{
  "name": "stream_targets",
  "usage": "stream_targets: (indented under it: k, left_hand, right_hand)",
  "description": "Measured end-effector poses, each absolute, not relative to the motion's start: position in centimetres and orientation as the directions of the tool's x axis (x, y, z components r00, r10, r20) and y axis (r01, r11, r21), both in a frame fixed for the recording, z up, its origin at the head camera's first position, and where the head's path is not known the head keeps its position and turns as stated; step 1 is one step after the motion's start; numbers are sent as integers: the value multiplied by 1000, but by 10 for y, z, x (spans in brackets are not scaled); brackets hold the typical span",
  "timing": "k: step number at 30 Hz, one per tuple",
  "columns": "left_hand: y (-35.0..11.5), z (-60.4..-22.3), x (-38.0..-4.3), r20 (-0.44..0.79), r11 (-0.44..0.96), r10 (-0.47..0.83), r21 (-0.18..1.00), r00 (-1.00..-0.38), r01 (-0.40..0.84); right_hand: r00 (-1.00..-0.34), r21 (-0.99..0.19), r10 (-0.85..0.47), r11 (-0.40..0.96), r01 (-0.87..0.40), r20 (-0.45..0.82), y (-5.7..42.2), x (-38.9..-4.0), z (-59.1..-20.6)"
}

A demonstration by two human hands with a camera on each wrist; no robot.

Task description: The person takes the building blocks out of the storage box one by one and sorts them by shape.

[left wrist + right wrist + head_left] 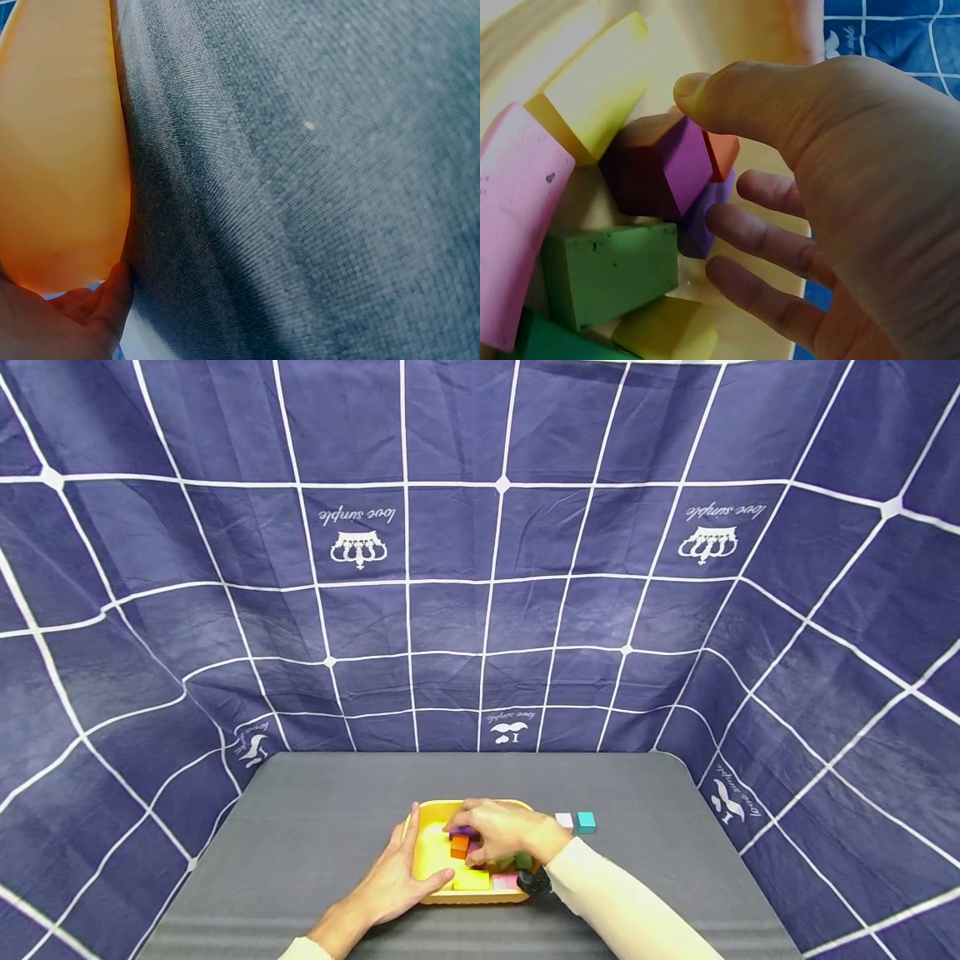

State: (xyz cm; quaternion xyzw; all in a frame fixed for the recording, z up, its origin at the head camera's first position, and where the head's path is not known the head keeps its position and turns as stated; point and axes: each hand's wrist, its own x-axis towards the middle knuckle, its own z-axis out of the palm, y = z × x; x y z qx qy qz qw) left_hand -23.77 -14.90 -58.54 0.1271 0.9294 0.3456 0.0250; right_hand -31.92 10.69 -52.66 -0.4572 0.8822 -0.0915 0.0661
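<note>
A yellow tray [433,897] lies on the grey table with several coloured blocks in it. My left hand [393,875] holds its left side, thumb over the near rim and a finger along the left edge. In the left wrist view, fingertips [116,296] touch the tray's outer wall [64,150]. My right hand [497,828] reaches into the tray, thumb and fingers apart. In the right wrist view, its thumb [727,97] overlaps the top of a magenta block [660,165]. An orange block [721,154] and a purple block [707,217] sit just behind, near the spread fingers.
Yellow [592,90], pink [525,217] and green [615,274] blocks lie about the magenta one in the tray. On the table right of the tray are a white block [564,821] and a teal block [586,822]. Blue checked cloth [450,618] hangs around the table.
</note>
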Motion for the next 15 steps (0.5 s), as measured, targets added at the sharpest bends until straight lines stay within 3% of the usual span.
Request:
stream_targets:
  k: [15]
  left_hand:
    - [-149,-584,-237,56,726,253,648,-966,228]
  right_hand:
    - [-562,-202,-826,558,-805,-41,94,-321,-534]
